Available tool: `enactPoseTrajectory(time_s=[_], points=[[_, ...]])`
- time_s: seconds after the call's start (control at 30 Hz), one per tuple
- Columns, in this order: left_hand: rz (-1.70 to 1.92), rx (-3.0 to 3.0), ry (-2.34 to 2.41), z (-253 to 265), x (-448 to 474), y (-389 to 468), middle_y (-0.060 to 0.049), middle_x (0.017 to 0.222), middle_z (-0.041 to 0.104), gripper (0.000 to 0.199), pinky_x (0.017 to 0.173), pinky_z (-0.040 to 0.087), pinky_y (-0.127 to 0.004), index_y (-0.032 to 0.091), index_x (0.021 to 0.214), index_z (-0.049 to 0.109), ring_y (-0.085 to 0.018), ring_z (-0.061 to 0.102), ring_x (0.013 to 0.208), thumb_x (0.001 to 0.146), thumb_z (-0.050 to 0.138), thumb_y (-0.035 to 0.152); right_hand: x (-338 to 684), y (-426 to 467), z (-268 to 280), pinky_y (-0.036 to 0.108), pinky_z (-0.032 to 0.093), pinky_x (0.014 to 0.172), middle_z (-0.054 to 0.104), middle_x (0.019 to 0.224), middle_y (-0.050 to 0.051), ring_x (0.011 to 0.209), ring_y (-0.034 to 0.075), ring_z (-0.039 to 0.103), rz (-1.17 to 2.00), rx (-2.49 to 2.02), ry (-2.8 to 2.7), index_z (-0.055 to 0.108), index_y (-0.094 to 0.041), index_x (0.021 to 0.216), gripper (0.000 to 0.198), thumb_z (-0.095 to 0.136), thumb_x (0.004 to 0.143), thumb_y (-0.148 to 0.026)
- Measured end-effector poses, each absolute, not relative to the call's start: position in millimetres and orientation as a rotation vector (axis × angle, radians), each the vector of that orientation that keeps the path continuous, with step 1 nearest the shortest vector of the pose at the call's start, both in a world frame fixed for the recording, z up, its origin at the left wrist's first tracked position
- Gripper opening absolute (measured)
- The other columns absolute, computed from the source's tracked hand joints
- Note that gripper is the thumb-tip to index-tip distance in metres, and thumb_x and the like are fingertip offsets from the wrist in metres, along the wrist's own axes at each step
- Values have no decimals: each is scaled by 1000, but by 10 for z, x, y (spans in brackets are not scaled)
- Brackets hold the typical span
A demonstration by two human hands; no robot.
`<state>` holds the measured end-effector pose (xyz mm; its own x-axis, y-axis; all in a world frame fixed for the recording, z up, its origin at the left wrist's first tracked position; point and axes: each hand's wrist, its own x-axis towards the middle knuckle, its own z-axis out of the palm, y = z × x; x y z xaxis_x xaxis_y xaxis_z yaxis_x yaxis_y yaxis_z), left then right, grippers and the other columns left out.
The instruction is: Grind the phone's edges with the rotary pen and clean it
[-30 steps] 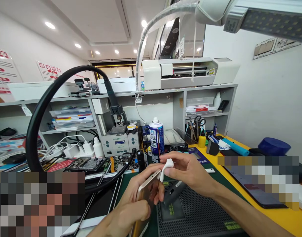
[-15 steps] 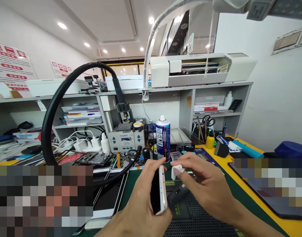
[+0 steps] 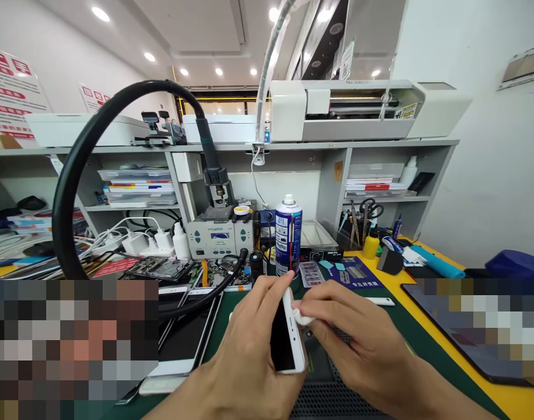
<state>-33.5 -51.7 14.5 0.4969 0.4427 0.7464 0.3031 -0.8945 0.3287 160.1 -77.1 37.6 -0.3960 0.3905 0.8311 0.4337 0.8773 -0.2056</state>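
My left hand is closed around a smartphone with a white frame and a dark screen, held on edge and tilted above the mat. Between the thumb and fingers of my right hand is a small crumpled white wipe, whether tissue or cloth I cannot tell. The wipe lies against the upper right side of the phone. Below both hands is a dark perforated pad on a green mat. The phone's back faces away and is mostly hidden.
A blue spray can stands just beyond my hands. Behind it, left, are a soldering or hot-air station and a thick looping black hose. Disassembled phones lie on the left. A grey shelf carries a white cutting machine.
My right hand has brought the white wipe leftwards against the phone's side. The phone has turned so more of its screen and edge shows. The camera view has tilted down slightly.
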Motion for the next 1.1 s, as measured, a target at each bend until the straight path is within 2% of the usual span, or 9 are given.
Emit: enactPoseTrajectory(time_s=[0.13, 0.43, 0.67, 1.1], points=[[1353, 2601, 706, 150, -354, -514, -13, 119, 50, 88, 93, 53, -43, 11, 152, 31, -26, 54, 109, 67, 58, 11, 1650, -791, 362, 27, 58, 76, 68, 96, 14, 88, 18, 64, -213, -540, -2180, 67, -7, 113, 35, 49, 87, 7], [1333, 2617, 717, 153, -376, -458, -13, 119, 51, 86, 90, 54, -44, 12, 151, 33, -26, 57, 107, 69, 59, 13, 1688, -827, 357, 28, 59, 76, 67, 93, 12, 86, 18, 61, -341, -501, -2256, 66, -8, 111, 38, 48, 82, 9], [1251, 2684, 652, 111, -376, -451, -13, 123, 52, 88, 95, 53, -43, 14, 152, 31, -27, 56, 113, 69, 59, 12, 1728, -661, 305, 35, 59, 80, 63, 103, 16, 95, 22, 60, -393, -563, -2247, 63, -7, 119, 43, 45, 84, 12], [1226, 2717, 723, 132, -414, -430, -12, 125, 52, 93, 94, 54, -41, 16, 151, 30, -27, 58, 112, 64, 61, 16, 1649, -803, 305, 31, 48, 59, 63, 80, 11, 72, 19, 54, -233, -414, -2231, 67, -9, 98, 32, 51, 75, 6]])
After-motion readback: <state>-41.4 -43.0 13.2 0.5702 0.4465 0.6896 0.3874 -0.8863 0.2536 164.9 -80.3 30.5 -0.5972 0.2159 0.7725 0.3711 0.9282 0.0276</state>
